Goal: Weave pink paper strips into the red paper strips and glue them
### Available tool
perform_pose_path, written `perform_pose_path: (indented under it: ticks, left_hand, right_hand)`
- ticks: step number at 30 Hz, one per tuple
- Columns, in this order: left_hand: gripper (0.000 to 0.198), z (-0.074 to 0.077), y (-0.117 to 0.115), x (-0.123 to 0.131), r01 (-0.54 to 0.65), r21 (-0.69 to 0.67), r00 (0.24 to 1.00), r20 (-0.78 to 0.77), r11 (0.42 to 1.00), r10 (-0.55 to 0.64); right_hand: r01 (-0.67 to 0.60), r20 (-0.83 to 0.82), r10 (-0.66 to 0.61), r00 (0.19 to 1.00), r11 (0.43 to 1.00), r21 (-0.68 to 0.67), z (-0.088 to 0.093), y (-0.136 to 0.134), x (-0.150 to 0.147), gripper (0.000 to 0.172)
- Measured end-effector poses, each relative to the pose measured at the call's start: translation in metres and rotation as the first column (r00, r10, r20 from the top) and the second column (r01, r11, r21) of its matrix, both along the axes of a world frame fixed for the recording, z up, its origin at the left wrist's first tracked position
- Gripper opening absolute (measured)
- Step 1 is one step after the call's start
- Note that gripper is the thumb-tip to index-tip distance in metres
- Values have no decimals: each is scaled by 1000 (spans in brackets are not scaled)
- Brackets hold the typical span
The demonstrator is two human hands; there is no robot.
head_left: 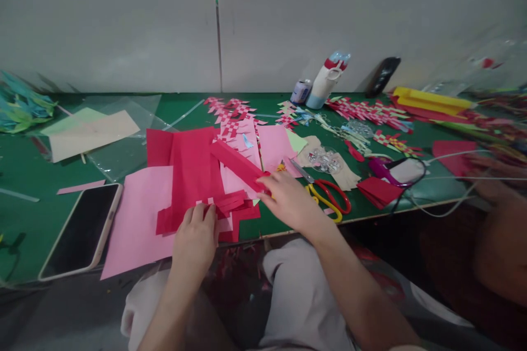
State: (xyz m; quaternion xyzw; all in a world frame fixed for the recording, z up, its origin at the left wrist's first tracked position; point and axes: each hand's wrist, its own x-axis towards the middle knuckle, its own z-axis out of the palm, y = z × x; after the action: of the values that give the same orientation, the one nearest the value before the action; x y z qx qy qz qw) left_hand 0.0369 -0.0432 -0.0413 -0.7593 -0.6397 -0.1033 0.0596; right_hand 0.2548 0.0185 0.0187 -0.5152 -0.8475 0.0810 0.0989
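My right hand pinches the near end of a folded red paper strip, which slants away to the upper left over pink paper. At the table's front edge, the curled fingers of my left hand close on a small bundle of red paper strips with bits of pink between them; the thumb is partly hidden. Beneath the bundle lies a creased red sheet, overlapping a larger pink sheet. Scissors with red and yellow handles rest just right of my right hand.
A phone lies at left near the edge. Woven red and pink paper pieces, a can and a bottle stand or lie toward the wall. Plastic beads, red paper and cables lie right, beside another person's hand.
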Motion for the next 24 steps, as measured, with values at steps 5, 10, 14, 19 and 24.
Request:
perform_pose_path:
  ticks: [5, 10, 14, 19, 24]
  left_hand:
    - [32, -7, 1, -6, -1, 88, 987, 161, 996, -14]
    - [28, -5, 4, -14, -81, 92, 940, 339, 992, 45]
    - [32, 1, 9, -21, -112, 139, 955, 290, 984, 68]
    - [32, -2, 14, -18, -80, 109, 988, 140, 991, 64]
    - [22, 0, 20, -15, -104, 73, 968, 238, 992, 84]
  right_hand:
    - [-164, -42, 162, 986, 985, -46, -9, 21, -49, 22]
    - [-209, -104, 200, 974, 975, -81, -30, 30, -62, 34]
    - [-208, -154, 191, 969, 973, -102, -39, 28, -59, 35]
    - [-190, -175, 171, 970, 977, -96, -42, 23, -57, 35]
    - [-200, -189, 182, 965, 976, -81, -42, 20, -56, 36]
